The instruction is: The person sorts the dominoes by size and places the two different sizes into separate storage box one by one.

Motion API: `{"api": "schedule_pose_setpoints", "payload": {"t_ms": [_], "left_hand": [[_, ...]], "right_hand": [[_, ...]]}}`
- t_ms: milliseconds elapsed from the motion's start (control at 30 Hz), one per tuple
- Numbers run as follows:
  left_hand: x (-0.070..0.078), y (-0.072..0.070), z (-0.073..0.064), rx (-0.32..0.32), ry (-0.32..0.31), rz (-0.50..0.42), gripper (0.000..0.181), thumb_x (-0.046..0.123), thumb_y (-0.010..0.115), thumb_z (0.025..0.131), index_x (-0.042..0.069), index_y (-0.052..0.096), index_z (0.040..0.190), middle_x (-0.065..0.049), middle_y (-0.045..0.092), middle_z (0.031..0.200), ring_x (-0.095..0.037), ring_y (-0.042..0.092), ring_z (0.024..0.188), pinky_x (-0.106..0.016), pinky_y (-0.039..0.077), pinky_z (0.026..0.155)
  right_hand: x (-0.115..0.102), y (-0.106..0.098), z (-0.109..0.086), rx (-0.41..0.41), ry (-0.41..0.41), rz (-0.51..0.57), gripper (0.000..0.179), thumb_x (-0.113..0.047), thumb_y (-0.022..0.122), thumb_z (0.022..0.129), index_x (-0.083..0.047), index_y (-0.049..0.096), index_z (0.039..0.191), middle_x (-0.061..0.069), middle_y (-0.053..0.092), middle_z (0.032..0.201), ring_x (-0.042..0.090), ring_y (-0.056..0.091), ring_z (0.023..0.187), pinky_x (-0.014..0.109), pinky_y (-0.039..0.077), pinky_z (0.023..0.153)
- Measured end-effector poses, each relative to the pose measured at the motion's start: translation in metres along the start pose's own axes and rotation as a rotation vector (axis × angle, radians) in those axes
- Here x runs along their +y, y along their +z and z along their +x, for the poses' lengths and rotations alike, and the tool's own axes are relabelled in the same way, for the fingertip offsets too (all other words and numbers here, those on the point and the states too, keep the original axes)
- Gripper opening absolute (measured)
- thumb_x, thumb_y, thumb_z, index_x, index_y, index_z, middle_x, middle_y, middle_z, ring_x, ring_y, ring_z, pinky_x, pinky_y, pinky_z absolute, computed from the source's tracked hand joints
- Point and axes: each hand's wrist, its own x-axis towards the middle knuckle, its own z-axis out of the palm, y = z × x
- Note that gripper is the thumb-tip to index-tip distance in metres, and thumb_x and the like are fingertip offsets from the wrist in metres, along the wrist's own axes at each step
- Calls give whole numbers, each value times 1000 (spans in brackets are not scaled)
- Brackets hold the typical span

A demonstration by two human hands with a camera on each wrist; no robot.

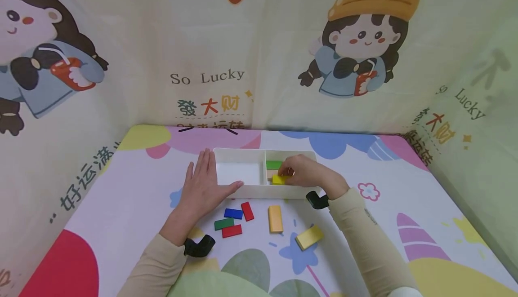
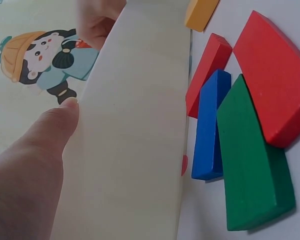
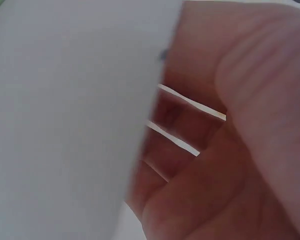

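Yellow block [image 1: 278, 180], partly hidden — right hand [image 1: 306, 171] pinching

I see the white two-compartment tray [image 1: 238, 192] sitting flat, green block [image 1: 274, 165] at the back of its right compartment [image 1: 277, 156]. Yellow block [image 1: 278, 179] toward the front there, partly hidden; I can't tell if it's seated. Six loose blocks [image 1: 233, 214] in front.
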Motion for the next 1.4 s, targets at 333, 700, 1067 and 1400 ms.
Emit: {"api": "schedule_pose_setpoints", "payload": {"t_ms": [333, 700, 1067, 1400], "left_hand": [[1, -1, 0, -11, -9, -3, 119, 75, 58, 80, 0, 7, 158, -18, 5, 167, -37, 4, 155, -63, 6, 122], [0, 0, 0, -3, -4, 10, 119, 74, 58, 80, -1, 8, 158, -19, 8, 167, -37, 6, 155, -63, 9, 122], [1, 3, -1, -7, -6, 4, 119, 74, 58, 80, -2, 9, 157, -19, 8, 167, -38, 5, 155, -63, 8, 122], [3, 3, -2, -1, -11, -1, 119, 75, 57, 81, -1, 8, 158, -19, 7, 167, -37, 5, 155, -63, 8, 122]], "right_hand": [[1, 6, 9, -33, 56, 10, 20, -5, 74, 86, -5, 73, 106, 5, 70, 98, 17, 61, 87, 30, 56, 84], [1, 16, 28, -81, 100, -86, 11, -10, 73, 87, -11, 62, 85, 0, 53, 76, 14, 50, 77, 25, 44, 72], [5, 20, 21, -8, 80, 14, 16, -16, 77, 85, -8, 63, 88, 0, 57, 79, 13, 51, 77, 25, 46, 71], [7, 11, -10, 197, 50, 81, 9, -16, 70, 92, -8, 67, 91, 0, 59, 78, 12, 52, 73, 26, 47, 67]]}}
